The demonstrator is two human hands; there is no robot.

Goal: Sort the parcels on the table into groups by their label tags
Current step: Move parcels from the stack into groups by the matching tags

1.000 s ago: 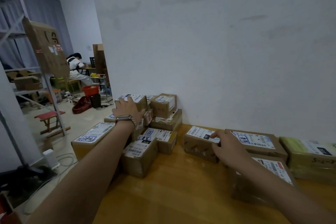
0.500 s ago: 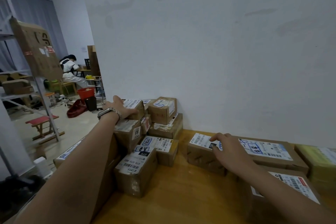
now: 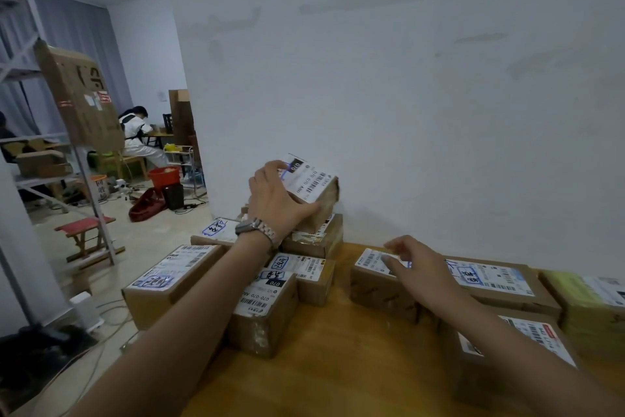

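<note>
My left hand [image 3: 279,200] grips a small brown parcel [image 3: 319,193] with a white "070" label and holds it tilted in the air above the stack by the wall. Below it lies a flat parcel [image 3: 316,239], and in front a labelled parcel [image 3: 306,273] and another "070" parcel [image 3: 262,308]. A long parcel [image 3: 172,278] sits at the table's left end. My right hand [image 3: 417,266] hovers with fingers spread over a small parcel [image 3: 375,281], possibly touching its label. To the right lie a wide parcel [image 3: 497,281], a near parcel [image 3: 527,342] and a yellow-green parcel [image 3: 588,301].
The wooden table [image 3: 338,366] stands against a white wall [image 3: 406,95]. Off its left edge are a metal shelf rack [image 3: 84,180] with cardboard, a red stool [image 3: 84,227], a red bucket [image 3: 164,176], floor cables and a seated person [image 3: 138,136] far back.
My left hand has closed on the small "070" parcel at the top of the stack and lifted it up and to the right. My right hand has risen slightly over the small parcel.
</note>
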